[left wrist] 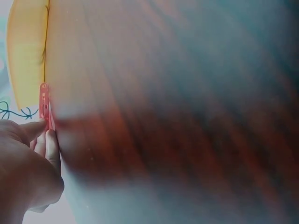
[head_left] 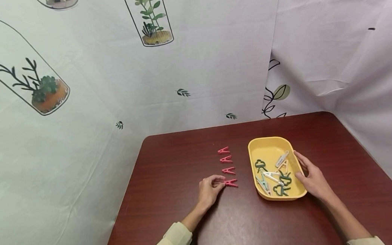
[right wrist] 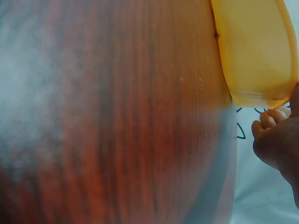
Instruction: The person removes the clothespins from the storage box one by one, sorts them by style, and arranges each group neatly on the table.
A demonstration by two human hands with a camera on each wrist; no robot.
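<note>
My left hand [head_left: 209, 191] pinches one end of a red clothespin [head_left: 231, 183] lying at the near end of a column. In the left wrist view, the thumb and fingers close on that clothespin [left wrist: 44, 100]. Three more red clothespins, such as the middle one [head_left: 226, 159], lie beyond it, spaced apart. My right hand [head_left: 315, 182] grips the right rim of a yellow plastic tray [head_left: 266, 142], thumb over the inside edge. Inside are several clips: dark green shaped ones [head_left: 260, 165], a white clothespin [head_left: 271, 175], a teal one [head_left: 263, 183] and a grey one [head_left: 281, 159].
The dark red-brown wooden table [head_left: 171, 165] has rounded far corners. White cloth with printed plants [head_left: 213, 69] hangs behind it and along both sides. The tray stands to the right of the clothespin column, with a strip of tabletop between them.
</note>
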